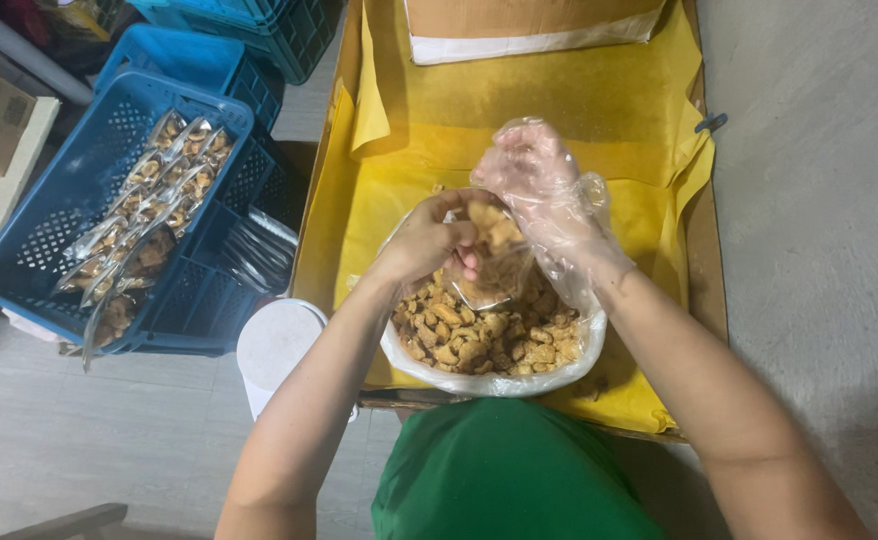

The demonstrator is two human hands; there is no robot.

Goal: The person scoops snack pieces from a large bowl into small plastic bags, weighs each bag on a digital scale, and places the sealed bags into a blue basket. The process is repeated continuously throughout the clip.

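Nearest the camera is the person's green garment [509,470]; just beyond it sits a large clear plastic bag of golden-brown fried snack pieces [489,345], its rim rolled down and still well filled, so by the look of it much remains to be portioned out. Above that heap the bare left hand [424,240] pinches the mouth of a small clear plastic pouch [489,265], fingers closed on its edge; the pouch hangs over the big bag and already holds a fair share of snack pieces, though it is not yet sealed. The right hand [534,170], in a loose transparent disposable glove, is bunched over the pouch's opening with fingertips drawn together, seemingly on some pieces; whether any are held I cannot tell. Under all this lies a yellow cloth lining a shallow cardboard tray [609,110]. To the left, on the grey floor, stands a white round lid-like tub [279,345]; beyond it a blue slatted plastic crate [29,250] carries a row of filled pouches [144,220], which I judge to be the finished share, a modest one beside what is left. Farthest off, a brown cardboard box [529,25] rests at the tray's far end.
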